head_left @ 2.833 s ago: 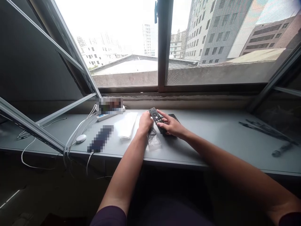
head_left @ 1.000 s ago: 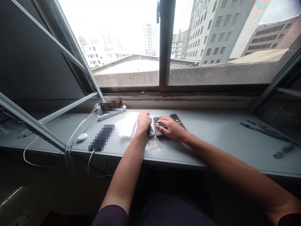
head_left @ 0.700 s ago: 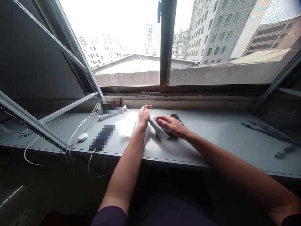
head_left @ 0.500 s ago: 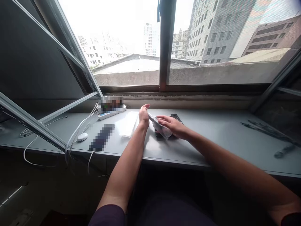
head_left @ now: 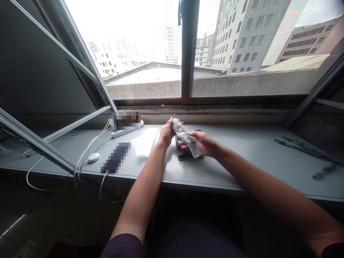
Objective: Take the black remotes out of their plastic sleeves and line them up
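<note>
A clear plastic bag [head_left: 184, 136] with something whitish-grey inside is held up at a slant between both hands. My left hand [head_left: 167, 133] is closed on its upper left end, thumb on top. My right hand [head_left: 204, 142] grips the lower right part, with fingers behind it and the thumb in front. Under the bag lies a black tray or box [head_left: 185, 152] with rows of small dark pieces, partly covered by the bag and my right hand. To the left of my left hand are flat, clear-white plastic bags [head_left: 146, 143] on the grey table [head_left: 242, 157].
A white power strip [head_left: 126, 132] with cables stands at the back left. Nearer lie a round white device [head_left: 94, 157] and a blurred-out phone-like object [head_left: 116, 158]. Metal frame bars [head_left: 77, 123] rise at the left. Dark strips [head_left: 303, 150] lie far right.
The bag has been turned and lifted so its face shows more. My left hand has rolled over onto its end, and the right fingers have gone behind it.
</note>
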The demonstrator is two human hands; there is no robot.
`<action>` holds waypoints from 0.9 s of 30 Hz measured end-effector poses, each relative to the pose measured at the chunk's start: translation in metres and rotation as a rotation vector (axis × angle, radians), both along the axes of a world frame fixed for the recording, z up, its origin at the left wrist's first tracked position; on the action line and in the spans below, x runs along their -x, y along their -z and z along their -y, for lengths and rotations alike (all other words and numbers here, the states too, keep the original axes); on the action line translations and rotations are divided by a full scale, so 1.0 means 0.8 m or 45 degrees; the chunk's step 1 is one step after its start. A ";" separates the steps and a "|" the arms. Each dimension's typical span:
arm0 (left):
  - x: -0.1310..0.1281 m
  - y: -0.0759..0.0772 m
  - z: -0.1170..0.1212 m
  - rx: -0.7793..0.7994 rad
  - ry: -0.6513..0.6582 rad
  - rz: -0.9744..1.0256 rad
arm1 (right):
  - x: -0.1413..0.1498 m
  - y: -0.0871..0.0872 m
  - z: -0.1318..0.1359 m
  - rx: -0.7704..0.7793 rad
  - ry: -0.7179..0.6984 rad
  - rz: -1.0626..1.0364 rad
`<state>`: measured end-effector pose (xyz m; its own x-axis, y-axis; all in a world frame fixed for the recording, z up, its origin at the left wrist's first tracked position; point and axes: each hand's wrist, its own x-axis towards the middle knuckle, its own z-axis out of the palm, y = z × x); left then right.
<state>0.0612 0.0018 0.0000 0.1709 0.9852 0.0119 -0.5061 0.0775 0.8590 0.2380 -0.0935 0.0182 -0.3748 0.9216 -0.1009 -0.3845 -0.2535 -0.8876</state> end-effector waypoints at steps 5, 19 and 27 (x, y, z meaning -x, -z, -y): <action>-0.003 0.004 0.002 -0.133 0.007 -0.117 | -0.001 0.006 0.002 0.035 -0.118 0.154; -0.002 -0.005 0.014 -0.316 0.201 -0.088 | -0.002 0.008 0.001 0.013 -0.107 0.247; -0.003 -0.006 0.016 -0.190 0.336 -0.147 | -0.002 0.007 0.003 -0.015 -0.121 0.219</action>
<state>0.0635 -0.0111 0.0045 0.4287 0.8956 0.1186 -0.3838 0.0616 0.9214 0.2392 -0.0956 0.0129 -0.4384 0.8844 -0.1604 -0.2016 -0.2707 -0.9413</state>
